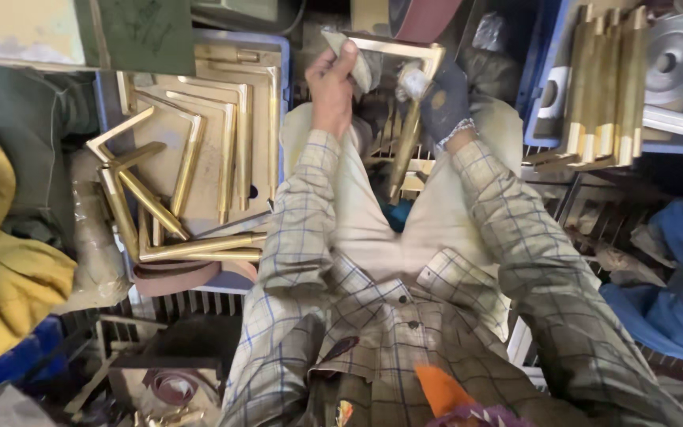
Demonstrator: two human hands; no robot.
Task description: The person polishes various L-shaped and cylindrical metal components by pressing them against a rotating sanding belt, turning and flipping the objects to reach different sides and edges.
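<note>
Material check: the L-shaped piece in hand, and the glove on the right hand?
L-shaped piece: looks like brass, going by its yellow-gold metallic sheen, same as the angle pieces in the blue tray. Glove on the right hand: dark knit fabric, apparently, with a pale ribbed cuff.

Two hands hold an L-shaped brass bar above the lap.

The bare left hand (333, 83) grips the brass bar (414, 103) near its corner with a grey rag (361, 67); the gloved right hand (436, 95) clasps its long leg. A blue crate (104, 111) of similar brass angle pieces (199, 158) lies to the left; straight brass bars (606, 87) are stacked at right beside a round metal disc (677, 51).
</note>
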